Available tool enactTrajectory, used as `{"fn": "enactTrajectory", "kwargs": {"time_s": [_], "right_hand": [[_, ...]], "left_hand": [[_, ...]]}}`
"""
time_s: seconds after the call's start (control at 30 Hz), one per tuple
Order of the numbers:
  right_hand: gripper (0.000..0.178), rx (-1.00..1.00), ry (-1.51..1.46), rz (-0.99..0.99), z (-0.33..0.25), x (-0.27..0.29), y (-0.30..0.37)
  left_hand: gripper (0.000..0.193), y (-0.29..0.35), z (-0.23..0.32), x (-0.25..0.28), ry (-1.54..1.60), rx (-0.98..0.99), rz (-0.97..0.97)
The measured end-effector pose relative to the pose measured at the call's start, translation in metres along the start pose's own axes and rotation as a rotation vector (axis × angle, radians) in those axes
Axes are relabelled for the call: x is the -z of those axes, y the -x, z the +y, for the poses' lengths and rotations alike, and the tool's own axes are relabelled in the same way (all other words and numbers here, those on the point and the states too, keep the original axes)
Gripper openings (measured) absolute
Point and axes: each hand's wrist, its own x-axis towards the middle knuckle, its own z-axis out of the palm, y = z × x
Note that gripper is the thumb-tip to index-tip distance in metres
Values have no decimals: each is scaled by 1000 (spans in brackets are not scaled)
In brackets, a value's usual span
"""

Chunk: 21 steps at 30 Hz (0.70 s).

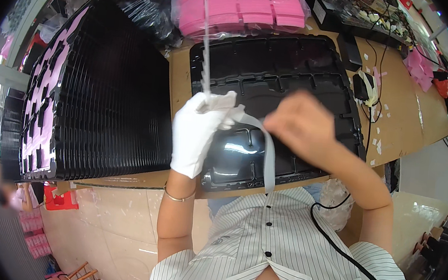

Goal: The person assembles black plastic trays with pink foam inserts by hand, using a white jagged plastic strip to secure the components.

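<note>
In a white glove, my left hand (198, 132) is closed on a pale narrow strip (269, 155). From that hand, a thin whitish length with a jagged edge (206, 57) runs up past the top of the view. The strip's other part arches right and hangs toward the shirt front. My right hand (303, 129), bare and blurred, has its fingers curled in a pinch beside the arch; what they hold, if anything, is too smeared to tell. Beneath both hands lies a black plastic tray (304, 88) with moulded compartments.
At the left stands a tall stack of black trays (114, 108) with pink pieces along its side. Pink foam blocks (242, 4) in clear film sit behind the tray. Cables and paper scraps lie on the brown tabletop (410, 112) at right. A black cord (332, 245) crosses the shirt.
</note>
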Motion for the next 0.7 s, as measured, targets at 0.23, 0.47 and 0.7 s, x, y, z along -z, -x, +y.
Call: {"fn": "enactTrajectory", "kwargs": {"time_s": [0.23, 0.47, 0.7], "right_hand": [[16, -918, 211, -98, 169, 64, 14], [17, -944, 371, -313, 186, 62, 8], [19, -987, 459, -330, 187, 54, 3]], "left_hand": [[18, 3, -4, 2, -62, -26, 43], [18, 4, -3, 0, -105, -20, 46], [20, 1, -7, 2, -120, -20, 64]]}}
